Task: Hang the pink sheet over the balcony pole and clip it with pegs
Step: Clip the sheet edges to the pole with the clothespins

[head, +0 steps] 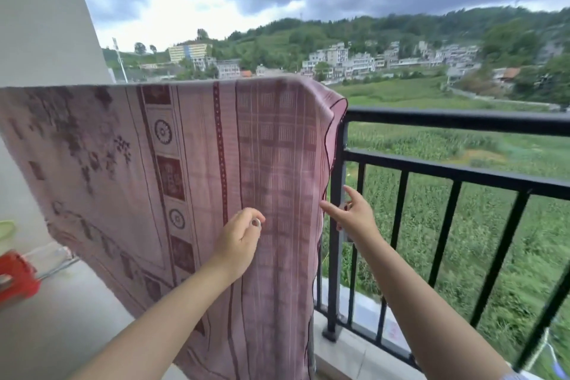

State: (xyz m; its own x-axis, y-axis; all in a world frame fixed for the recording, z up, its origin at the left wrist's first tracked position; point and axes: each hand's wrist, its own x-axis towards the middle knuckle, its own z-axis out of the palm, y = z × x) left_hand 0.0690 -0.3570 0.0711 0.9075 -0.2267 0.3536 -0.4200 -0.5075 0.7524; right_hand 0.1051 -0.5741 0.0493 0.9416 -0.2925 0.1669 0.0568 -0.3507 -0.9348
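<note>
The pink patterned sheet (191,163) hangs draped over the balcony's top pole, which it hides along its whole width. Its right edge falls beside a black railing post (337,225). My left hand (240,241) is in front of the sheet's checked panel, fingers loosely curled, a ring on one finger, and no fabric bunches in it. My right hand (351,216) reaches to the sheet's right edge with straight fingers, the index fingertip touching the hem. No pegs are in view.
The black balcony railing (456,122) runs off to the right over green fields far below. A white wall pillar (40,15) stands at the left. A red object (17,276) and a pale green one (6,231) sit low at the left edge.
</note>
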